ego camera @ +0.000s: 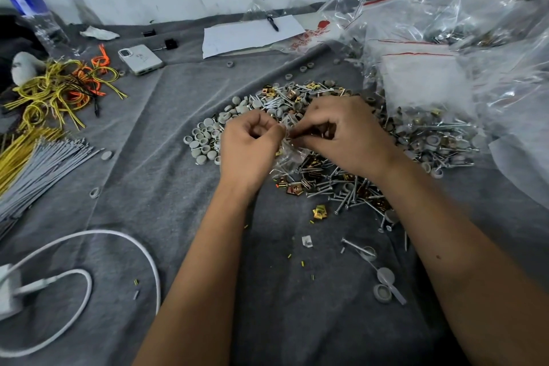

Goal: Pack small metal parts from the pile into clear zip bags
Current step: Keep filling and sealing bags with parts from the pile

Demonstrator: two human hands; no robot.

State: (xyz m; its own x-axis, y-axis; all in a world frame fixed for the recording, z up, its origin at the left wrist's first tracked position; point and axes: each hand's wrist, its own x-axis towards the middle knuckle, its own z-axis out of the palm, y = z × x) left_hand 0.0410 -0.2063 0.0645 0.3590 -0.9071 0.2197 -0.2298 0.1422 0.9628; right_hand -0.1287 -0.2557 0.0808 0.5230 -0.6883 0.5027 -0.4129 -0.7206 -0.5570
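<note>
A pile of small parts (326,184) covers the middle of the grey cloth: silver screws, brass-coloured clips and grey plastic caps (205,140). Above the pile, both hands hold one small clear zip bag (289,154) with a few parts inside. My left hand (249,145) pinches the bag's top edge on the left. My right hand (341,134) pinches the same top edge from the right, fingers curled. The bag's opening is hidden between the fingertips.
Filled and spare clear zip bags (430,92) heap at the right. Yellow and orange ties (59,89) and grey cable ties (44,163) lie at the left, with a phone (141,59), paper with a pen (249,34), a bottle (35,18) and a white charger cable (89,270).
</note>
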